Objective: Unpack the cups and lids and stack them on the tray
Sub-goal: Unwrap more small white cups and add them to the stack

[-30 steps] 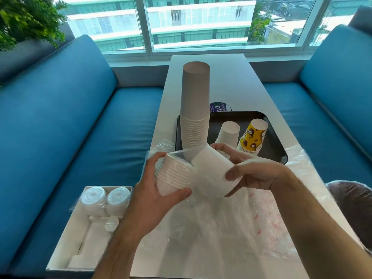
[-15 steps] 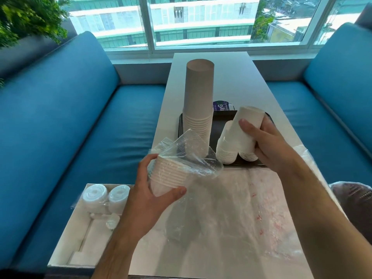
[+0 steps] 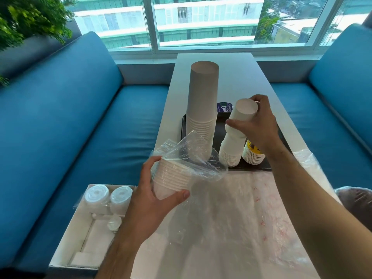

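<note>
Head view, right hand (image 3: 259, 127) fingers (image 3: 234, 124) around white cups (image 3: 235, 135), tray (image 3: 219, 135)

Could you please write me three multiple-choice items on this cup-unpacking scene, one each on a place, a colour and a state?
1. Where does the tall stack of cups stand?
A. in the white box
B. on the black tray
C. on the blue bench

2. What colour shows on the printed cups behind the right wrist?
A. yellow
B. red
C. green

3. What is the left hand doing?
A. resting flat on the table
B. hanging idle
C. gripping a batch of white cups with clear plastic wrap loose at their top

Answers: 1 B, since the stack's base sits inside the tray's rim. 2 A, since a yellow band shows above the white rims. 3 C, since fingers and thumb curl round the cups.
</note>
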